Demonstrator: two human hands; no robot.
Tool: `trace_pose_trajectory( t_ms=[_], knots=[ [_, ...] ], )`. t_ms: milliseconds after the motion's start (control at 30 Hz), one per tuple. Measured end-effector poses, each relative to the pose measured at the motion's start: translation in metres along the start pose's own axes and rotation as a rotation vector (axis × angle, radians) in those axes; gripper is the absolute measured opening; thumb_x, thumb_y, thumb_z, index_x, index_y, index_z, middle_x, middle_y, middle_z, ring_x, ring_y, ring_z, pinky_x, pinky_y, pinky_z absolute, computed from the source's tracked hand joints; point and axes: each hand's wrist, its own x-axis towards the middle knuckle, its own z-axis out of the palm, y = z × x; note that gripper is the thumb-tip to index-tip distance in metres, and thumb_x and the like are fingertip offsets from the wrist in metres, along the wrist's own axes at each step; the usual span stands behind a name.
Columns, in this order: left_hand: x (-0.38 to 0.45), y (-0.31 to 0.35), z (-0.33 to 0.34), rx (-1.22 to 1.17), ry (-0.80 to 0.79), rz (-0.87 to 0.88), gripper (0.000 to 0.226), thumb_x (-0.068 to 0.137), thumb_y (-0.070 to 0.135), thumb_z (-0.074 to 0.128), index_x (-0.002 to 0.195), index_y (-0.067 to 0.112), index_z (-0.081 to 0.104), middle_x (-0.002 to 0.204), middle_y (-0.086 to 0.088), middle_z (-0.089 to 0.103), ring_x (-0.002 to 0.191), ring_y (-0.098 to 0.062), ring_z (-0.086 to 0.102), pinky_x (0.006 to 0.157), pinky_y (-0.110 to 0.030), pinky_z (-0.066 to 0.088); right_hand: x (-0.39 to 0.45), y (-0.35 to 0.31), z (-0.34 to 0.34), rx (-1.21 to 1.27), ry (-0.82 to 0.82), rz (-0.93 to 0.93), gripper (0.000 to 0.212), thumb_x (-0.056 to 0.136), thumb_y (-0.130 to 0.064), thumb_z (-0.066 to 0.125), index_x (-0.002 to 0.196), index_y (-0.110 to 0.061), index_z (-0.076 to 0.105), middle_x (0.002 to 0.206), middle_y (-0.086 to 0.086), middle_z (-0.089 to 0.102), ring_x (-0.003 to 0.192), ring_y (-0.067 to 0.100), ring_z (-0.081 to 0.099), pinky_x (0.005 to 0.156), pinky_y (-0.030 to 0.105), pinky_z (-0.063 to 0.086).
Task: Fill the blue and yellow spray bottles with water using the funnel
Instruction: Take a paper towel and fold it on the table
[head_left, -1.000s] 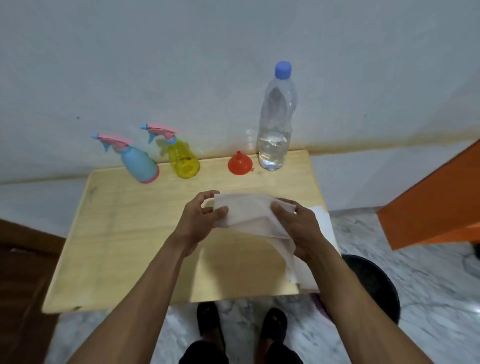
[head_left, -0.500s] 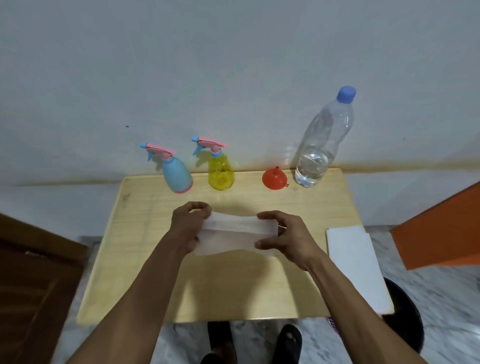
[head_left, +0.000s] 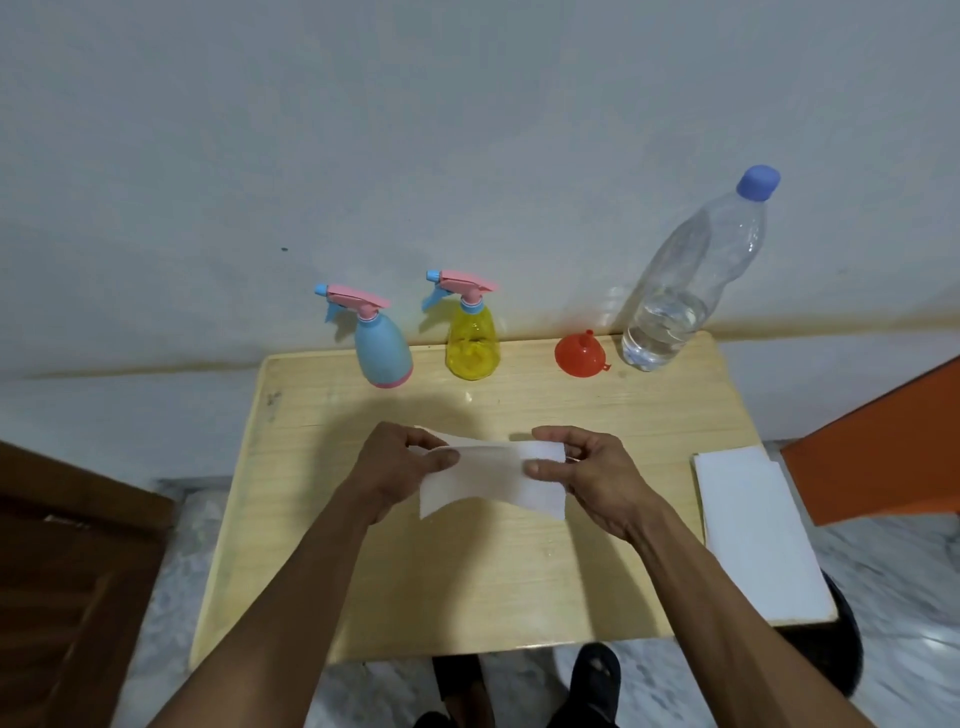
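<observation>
my left hand (head_left: 397, 467) and my right hand (head_left: 587, 470) hold one white paper towel (head_left: 493, 480) between them, above the middle of the wooden table (head_left: 467, 587). left thumb and curled fingers pinch the towel's left edge; right thumb and forefinger pinch its right edge, with the other right fingers curled behind it. the sheet hangs stretched between the two grips, with its lower edge sagging toward the tabletop (i cannot tell whether it touches the wood).

along the far edge of the table, by the wall, four items stand in a row. from left: the blue spray bottle (head_left: 382, 353), upright, pink trigger head on; just beside it the yellow spray bottle (head_left: 471, 343), upright, pink trigger head on, translucent. near that, the red funnel (head_left: 579, 353) sits mouth-down with its spout pointing up. just right of the funnel stands the clear water bottle (head_left: 685, 291), blue cap on, water filling roughly the lower third. both hands are well apart from all four.

at the table's right edge lies a stack of white paper towels (head_left: 758, 535), overhanging the edge. an orange panel (head_left: 883, 452) shows further right, and brown wood (head_left: 67, 571) at lower left. marble-patterned floor below, with my dark footwear visible.
</observation>
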Motion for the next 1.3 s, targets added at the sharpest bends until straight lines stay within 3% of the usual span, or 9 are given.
trace_pose_trajectory(
  t_ms=[233,367,533,667,767,933,1033,1167,1300],
  knots=[
    [0.014,-0.008,-0.012,0.069,0.005,0.007,0.014,0.083,0.026,0.08,0.074,0.017,0.072,0.077,-0.001,0.066,0.071,-0.014,0.058,0.061,-0.027,0.045,0.012,0.006,0.01,-0.329,0.149,-0.177,0.006,0.084,-0.023,0.083,0.087,-0.028,0.083,0.082,0.003,0.057,0.068,0.011,0.051,0.067,0.026,0.047],
    [0.02,-0.014,-0.013,0.076,0.048,0.037,0.024,0.085,0.033,0.077,0.071,0.015,0.068,0.071,0.0,0.061,0.066,-0.014,0.054,0.056,-0.026,0.04,0.023,0.012,0.007,-0.309,0.172,-0.166,0.018,0.085,-0.026,0.081,0.101,-0.018,0.08,0.116,-0.012,0.059,0.103,0.001,0.058,0.088,0.021,0.049],
    [0.029,-0.021,0.0,-0.034,0.037,-0.003,0.013,0.082,0.021,0.08,0.089,0.013,0.072,0.087,-0.007,0.072,0.075,-0.018,0.065,0.063,-0.034,0.053,0.043,0.023,0.004,-0.324,0.265,-0.158,0.024,0.091,-0.033,0.073,0.084,-0.01,0.074,0.07,0.005,0.056,0.069,0.016,0.05,0.067,0.034,0.042],
    [0.044,-0.033,0.017,-0.014,0.139,-0.055,0.017,0.08,0.016,0.08,0.091,0.021,0.069,0.094,-0.006,0.072,0.087,-0.027,0.069,0.074,-0.047,0.059,0.062,0.029,0.005,-0.373,0.351,-0.192,0.009,0.092,-0.024,0.071,0.084,-0.023,0.074,0.075,0.001,0.07,0.071,0.017,0.06,0.069,0.03,0.048],
    [0.056,-0.032,0.031,0.073,0.222,-0.068,0.029,0.081,0.019,0.078,0.108,0.023,0.067,0.099,-0.003,0.068,0.091,-0.024,0.066,0.081,-0.041,0.058,0.074,0.03,0.003,-0.462,0.424,-0.25,0.016,0.093,-0.013,0.07,0.096,-0.03,0.068,0.069,-0.008,0.061,0.067,0.008,0.056,0.063,0.008,0.039],
    [0.076,-0.023,0.057,0.175,0.303,0.006,0.033,0.085,0.014,0.074,0.117,0.017,0.064,0.079,0.006,0.058,0.08,-0.014,0.056,0.072,-0.019,0.039,0.088,0.043,-0.012,-0.532,0.516,-0.325,0.024,0.094,-0.005,0.065,0.115,-0.017,0.066,0.062,-0.006,0.052,0.06,-0.002,0.055,0.06,0.006,0.037],
    [0.088,-0.021,0.075,0.225,0.29,0.074,0.035,0.087,0.011,0.071,0.121,0.014,0.062,0.075,0.002,0.06,0.075,-0.016,0.058,0.069,-0.016,0.038,0.094,0.048,-0.024,-0.575,0.575,-0.333,0.027,0.097,-0.006,0.061,0.122,-0.015,0.064,0.067,-0.005,0.059,0.065,0.0,0.057,0.061,0.004,0.037],
    [0.098,-0.024,0.098,0.328,0.279,0.146,0.044,0.091,0.016,0.068,0.133,0.015,0.055,0.098,-0.007,0.066,0.096,-0.028,0.064,0.086,-0.035,0.051,0.101,0.055,-0.034,-0.675,0.579,-0.408,0.028,0.098,-0.004,0.058,0.125,-0.01,0.063,0.078,-0.003,0.063,0.074,0.017,0.06,0.069,0.019,0.043],
    [0.091,-0.038,0.117,0.689,0.314,0.272,0.055,0.095,0.037,0.058,0.146,0.02,0.044,0.145,-0.011,0.047,0.132,-0.031,0.044,0.103,-0.044,0.041,0.103,0.077,-0.037,-0.922,0.572,-0.433,0.041,0.101,-0.024,0.054,0.14,-0.014,0.056,0.135,0.012,0.061,0.121,0.031,0.055,0.095,0.039,0.047]
  ],
)
